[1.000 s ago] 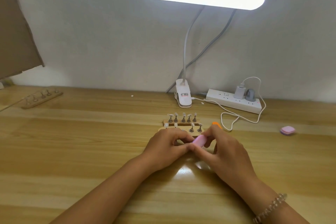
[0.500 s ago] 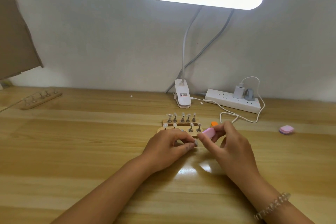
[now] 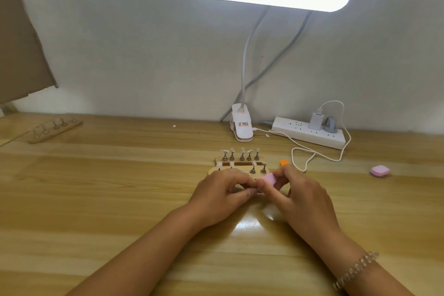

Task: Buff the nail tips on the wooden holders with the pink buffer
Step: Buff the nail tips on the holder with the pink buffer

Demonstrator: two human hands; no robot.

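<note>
Two wooden holders lie side by side at mid-table: the rear holder [image 3: 241, 159] and the front holder [image 3: 212, 171], each with small nail tips on metal pegs. My right hand [image 3: 305, 199] pinches the pink buffer [image 3: 270, 178] just in front of the front holder. My left hand [image 3: 221, 196] has its thumb and forefinger pinched together against the buffer's near end. It seems to hold a nail tip there, almost fully hidden by the fingers.
A third wooden holder [image 3: 56, 128] lies at the far left. Behind the holders stand a lamp clamp [image 3: 242, 128] and a power strip [image 3: 310, 136] with a looping white cable [image 3: 312, 154]. An orange piece [image 3: 284, 163] and a pink pad [image 3: 379, 171] lie to the right.
My right hand swung the pink buffer away to the right, then brought it back against my left fingertips. My left hand stayed nearly still.
</note>
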